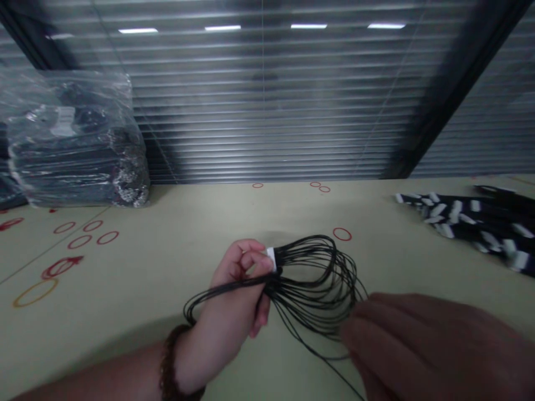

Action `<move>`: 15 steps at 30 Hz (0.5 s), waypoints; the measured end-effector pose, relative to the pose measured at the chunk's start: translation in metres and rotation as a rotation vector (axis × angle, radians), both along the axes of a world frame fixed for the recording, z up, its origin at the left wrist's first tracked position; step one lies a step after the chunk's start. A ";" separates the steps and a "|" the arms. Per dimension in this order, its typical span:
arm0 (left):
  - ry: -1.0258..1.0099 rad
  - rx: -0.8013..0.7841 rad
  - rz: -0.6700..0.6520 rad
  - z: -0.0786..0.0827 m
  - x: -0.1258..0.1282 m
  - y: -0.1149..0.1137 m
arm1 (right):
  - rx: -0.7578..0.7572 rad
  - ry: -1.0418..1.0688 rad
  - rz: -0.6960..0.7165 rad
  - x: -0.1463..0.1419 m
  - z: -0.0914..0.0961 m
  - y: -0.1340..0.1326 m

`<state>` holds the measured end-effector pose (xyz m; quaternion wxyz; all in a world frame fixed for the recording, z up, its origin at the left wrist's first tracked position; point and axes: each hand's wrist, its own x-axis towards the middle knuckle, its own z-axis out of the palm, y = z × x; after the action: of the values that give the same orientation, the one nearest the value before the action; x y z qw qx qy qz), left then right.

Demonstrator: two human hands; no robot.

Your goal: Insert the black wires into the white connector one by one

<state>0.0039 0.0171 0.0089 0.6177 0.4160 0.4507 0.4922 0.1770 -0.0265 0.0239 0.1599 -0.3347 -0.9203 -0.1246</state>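
My left hand [242, 289], with a brown bracelet at the wrist, is closed on a looped bundle of thin black cord [317, 298]. A small white piece [271, 259] shows between its thumb and fingers, where the loops gather. One part of the cord passes over the back of the hand and curves round near the wrist. The loops fan out to the right. My right hand [426, 345], blurred and close to the camera, has its fingers curled together at the loops' right edge. A strand runs into its fingertips; the palm side is hidden.
A clear plastic bag [79, 145] packed with dark bundles stands at the back left. Black bundles with white pieces [472, 223] lie at the right. The pale table [188, 223] carries red and orange drawn rings. Blinds [271, 111] rise behind its far edge.
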 end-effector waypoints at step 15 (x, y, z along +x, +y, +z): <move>-0.018 0.072 0.140 -0.008 -0.008 0.021 | -0.919 0.459 0.333 0.046 0.040 0.032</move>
<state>-0.0044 0.0385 0.0010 0.5703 0.4009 0.4553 0.5538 0.2226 0.0055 0.0641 0.2114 -0.2382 -0.8621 0.3942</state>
